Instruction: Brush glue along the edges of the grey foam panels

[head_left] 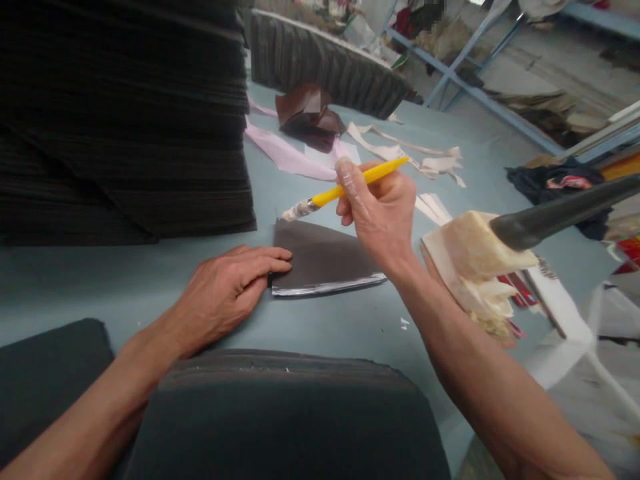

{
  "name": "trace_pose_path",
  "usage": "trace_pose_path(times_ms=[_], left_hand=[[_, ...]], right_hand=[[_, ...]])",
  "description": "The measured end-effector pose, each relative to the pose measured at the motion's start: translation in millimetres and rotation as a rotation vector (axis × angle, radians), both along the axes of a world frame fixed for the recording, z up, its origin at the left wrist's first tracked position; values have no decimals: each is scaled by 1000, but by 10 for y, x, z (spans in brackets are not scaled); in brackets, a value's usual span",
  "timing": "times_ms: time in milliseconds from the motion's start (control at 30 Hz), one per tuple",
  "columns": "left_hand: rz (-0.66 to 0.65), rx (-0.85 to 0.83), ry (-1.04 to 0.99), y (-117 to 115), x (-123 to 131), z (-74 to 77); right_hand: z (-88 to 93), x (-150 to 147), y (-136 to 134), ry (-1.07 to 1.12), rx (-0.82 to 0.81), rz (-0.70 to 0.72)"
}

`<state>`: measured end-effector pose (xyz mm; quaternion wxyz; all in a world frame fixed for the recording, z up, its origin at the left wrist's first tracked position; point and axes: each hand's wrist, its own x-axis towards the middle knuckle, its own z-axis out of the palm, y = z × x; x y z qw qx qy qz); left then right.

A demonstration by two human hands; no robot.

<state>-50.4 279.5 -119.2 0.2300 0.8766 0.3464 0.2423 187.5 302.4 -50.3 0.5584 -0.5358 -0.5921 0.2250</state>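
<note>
Head view: the panel (325,257) lies mid-frame, long axis left-to-right, nearer our left hand (233,280), whose extended fingers touch it; our right hand (383,207) clamps the brush (330,195), tip at the panel's upper-left corner.

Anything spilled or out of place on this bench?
Minor mess: white residue streaks the right hand, stray white flecks lie on the blue-grey tabletop, and pale scraps are strewn untidily beyond the yellow brush.

Smooth plastic brush handle (381,171).
</note>
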Motion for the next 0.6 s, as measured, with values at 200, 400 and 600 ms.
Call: trace_pose_path(times_ms=[200,400,600], left_hand=[[-1,30,-21,-13,-21,-29],[-8,32,-43,-18,-21,-38],[-16,44,-37,-18,-35,-21]], right_hand=[[-57,-73,163,-30,69,-43],[-90,-92,274,-48,60,25],[-85,-107,285,-80,6,109]])
